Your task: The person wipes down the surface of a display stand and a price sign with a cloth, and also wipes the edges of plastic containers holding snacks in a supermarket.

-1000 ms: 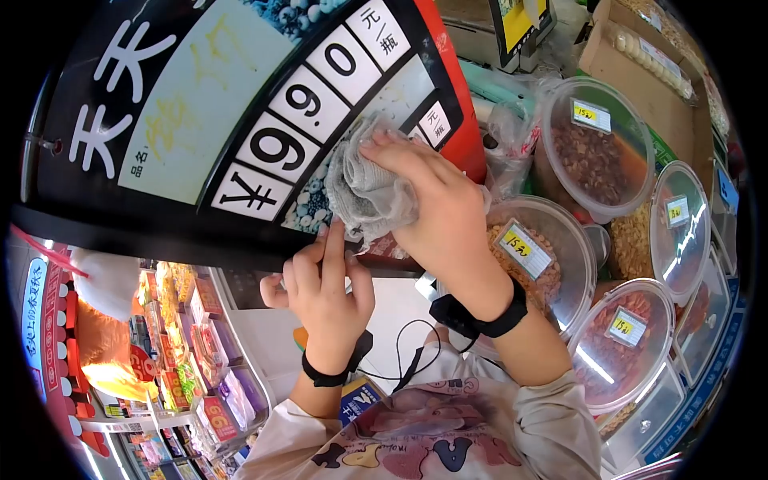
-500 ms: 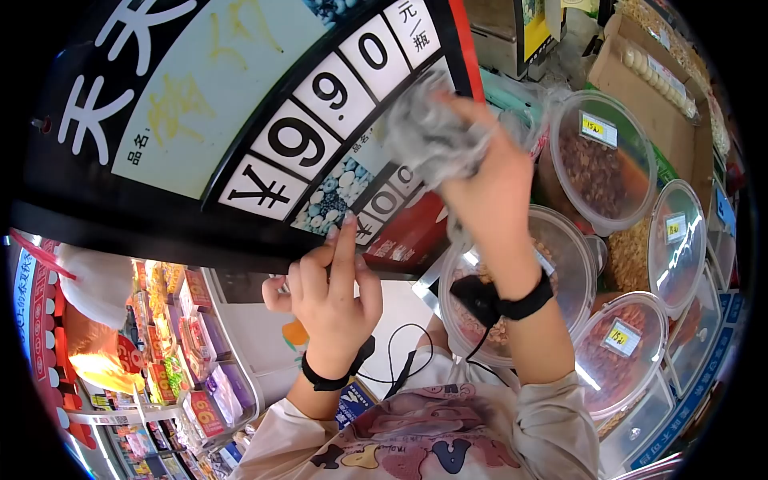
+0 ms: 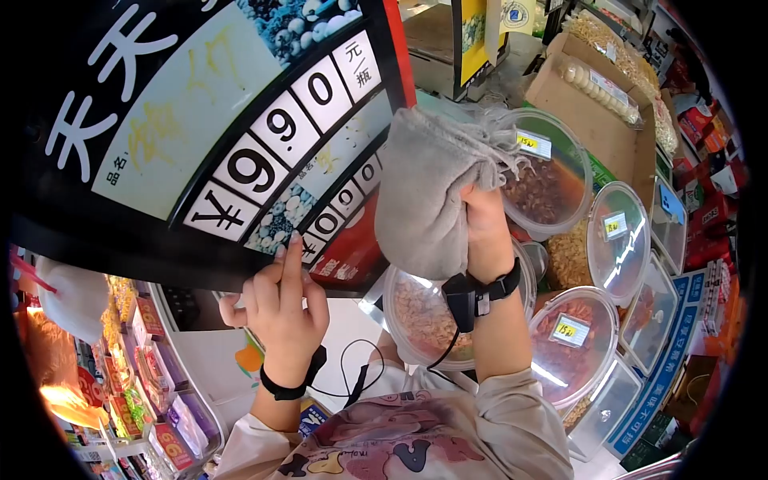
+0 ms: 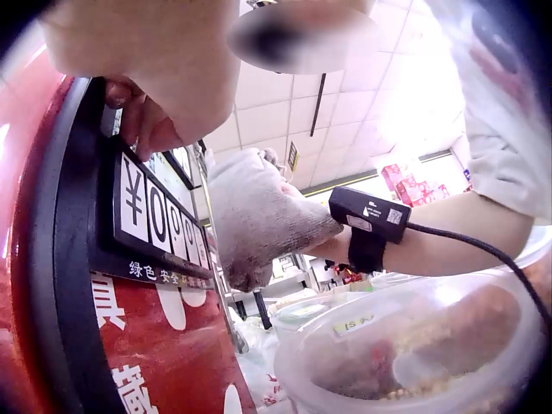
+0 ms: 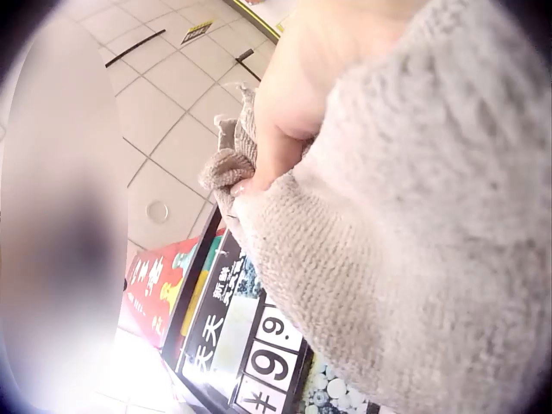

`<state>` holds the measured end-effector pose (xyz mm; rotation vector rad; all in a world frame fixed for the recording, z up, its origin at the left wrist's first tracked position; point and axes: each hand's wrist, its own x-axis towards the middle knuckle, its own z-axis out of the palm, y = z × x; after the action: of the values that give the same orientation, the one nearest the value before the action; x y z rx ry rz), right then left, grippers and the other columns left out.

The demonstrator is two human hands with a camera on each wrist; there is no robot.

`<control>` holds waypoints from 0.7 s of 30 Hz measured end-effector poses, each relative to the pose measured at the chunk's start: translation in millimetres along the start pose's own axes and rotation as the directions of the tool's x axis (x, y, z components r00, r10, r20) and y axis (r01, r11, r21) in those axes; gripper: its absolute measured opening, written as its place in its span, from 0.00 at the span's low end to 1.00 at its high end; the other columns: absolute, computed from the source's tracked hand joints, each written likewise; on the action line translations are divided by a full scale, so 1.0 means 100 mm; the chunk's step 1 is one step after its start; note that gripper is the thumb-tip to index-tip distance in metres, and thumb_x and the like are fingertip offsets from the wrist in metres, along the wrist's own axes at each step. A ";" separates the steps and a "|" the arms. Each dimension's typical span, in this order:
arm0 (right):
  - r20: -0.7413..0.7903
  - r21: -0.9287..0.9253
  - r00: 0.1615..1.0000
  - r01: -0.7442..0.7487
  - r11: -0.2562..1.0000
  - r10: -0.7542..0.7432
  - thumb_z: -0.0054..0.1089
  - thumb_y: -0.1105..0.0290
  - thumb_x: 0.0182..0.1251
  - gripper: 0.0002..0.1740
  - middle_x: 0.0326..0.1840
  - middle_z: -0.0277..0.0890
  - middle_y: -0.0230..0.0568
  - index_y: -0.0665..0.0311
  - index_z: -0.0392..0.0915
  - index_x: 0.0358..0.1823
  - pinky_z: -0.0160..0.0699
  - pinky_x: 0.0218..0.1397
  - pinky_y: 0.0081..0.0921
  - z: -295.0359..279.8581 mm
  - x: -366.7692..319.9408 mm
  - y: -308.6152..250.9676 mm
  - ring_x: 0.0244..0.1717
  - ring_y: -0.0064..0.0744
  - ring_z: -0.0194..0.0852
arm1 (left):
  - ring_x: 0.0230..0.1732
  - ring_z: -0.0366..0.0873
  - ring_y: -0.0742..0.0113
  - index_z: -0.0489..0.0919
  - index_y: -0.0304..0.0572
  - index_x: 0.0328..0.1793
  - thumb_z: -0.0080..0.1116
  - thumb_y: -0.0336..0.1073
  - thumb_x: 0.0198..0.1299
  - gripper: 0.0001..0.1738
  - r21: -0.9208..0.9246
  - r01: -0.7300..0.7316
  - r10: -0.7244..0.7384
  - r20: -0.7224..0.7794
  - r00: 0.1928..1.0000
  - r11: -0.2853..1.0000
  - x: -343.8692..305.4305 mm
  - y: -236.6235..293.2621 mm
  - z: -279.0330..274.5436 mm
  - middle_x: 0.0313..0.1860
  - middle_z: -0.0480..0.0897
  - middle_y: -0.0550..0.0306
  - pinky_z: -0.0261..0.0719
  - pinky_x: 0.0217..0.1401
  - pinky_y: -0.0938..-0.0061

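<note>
My right hand (image 3: 485, 228) grips a grey knitted cloth (image 3: 424, 188), bunched at the wrist side and hanging loosely over the fingers. In the right wrist view the thumb pinches a fold of that cloth (image 5: 379, 241). The cloth is beside the right edge of a large black price sign (image 3: 152, 232) with white number cards (image 3: 248, 170). At the sign's lower edge my left hand (image 3: 280, 308) touches the surface with its index and middle fingertips, near the blueberry picture (image 3: 280, 220). The left wrist view has that hand (image 4: 155, 78) over the sign's frame.
Round clear-lidded tubs (image 3: 572, 332) of dried food stand to the right, several with yellow price tags. Behind them is a cardboard box (image 3: 592, 120) with packs in it. Shelves of packaged goods (image 3: 152, 344) are at lower left. A cable (image 3: 346, 376) hangs between the arms.
My right hand, with the cloth, has come away from the sign's lower right panel to its right edge, and the cloth now hangs spread out. The left hand keeps its place at the sign's lower edge.
</note>
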<state>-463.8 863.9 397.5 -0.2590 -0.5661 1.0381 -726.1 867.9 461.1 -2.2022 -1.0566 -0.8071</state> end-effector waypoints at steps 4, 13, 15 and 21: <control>-0.047 0.086 0.996 -0.070 0.994 0.074 0.66 0.68 0.63 0.30 0.61 0.77 0.47 0.71 0.70 0.65 0.78 0.64 0.37 0.02 -0.03 0.03 0.59 0.40 0.78 | 0.40 0.68 0.72 0.84 0.50 0.61 0.59 0.31 0.52 0.26 -0.022 0.005 -0.004 0.015 1.000 1.000 0.01 0.01 -0.02 0.41 0.78 0.68 0.46 0.59 0.63; -0.046 -0.315 0.989 0.118 0.942 -0.139 0.63 0.70 0.64 0.29 0.63 0.76 0.47 0.70 0.69 0.66 0.75 0.66 0.35 0.14 -0.05 -0.08 0.61 0.37 0.77 | 0.39 0.68 0.71 0.84 0.51 0.61 0.59 0.30 0.50 0.28 -0.024 0.011 -0.010 0.007 1.000 1.000 0.01 0.01 0.00 0.41 0.78 0.68 0.47 0.59 0.62; 0.199 -0.568 0.930 0.368 0.737 -0.311 0.70 0.67 0.59 0.31 0.62 0.76 0.49 0.69 0.71 0.63 0.73 0.68 0.37 0.24 0.12 -0.11 0.65 0.42 0.74 | 0.39 0.67 0.71 0.84 0.51 0.61 0.58 0.30 0.49 0.28 -0.024 0.017 -0.017 0.006 1.000 1.000 0.00 0.02 0.01 0.41 0.78 0.69 0.47 0.59 0.62; 0.455 -0.877 0.814 0.480 -0.025 -0.361 0.70 0.79 0.39 0.31 0.57 0.82 0.46 0.60 0.80 0.52 0.73 0.70 0.43 0.69 0.24 0.07 0.64 0.49 0.77 | 0.38 0.67 0.70 0.85 0.51 0.60 0.59 0.30 0.49 0.27 -0.005 0.022 -0.022 -0.002 1.000 1.000 0.01 0.03 0.02 0.40 0.77 0.68 0.47 0.58 0.61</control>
<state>-498.1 884.2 458.7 -1.1827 -1.3211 -0.1719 -722.6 868.3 459.2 -2.1966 -1.0809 -0.8229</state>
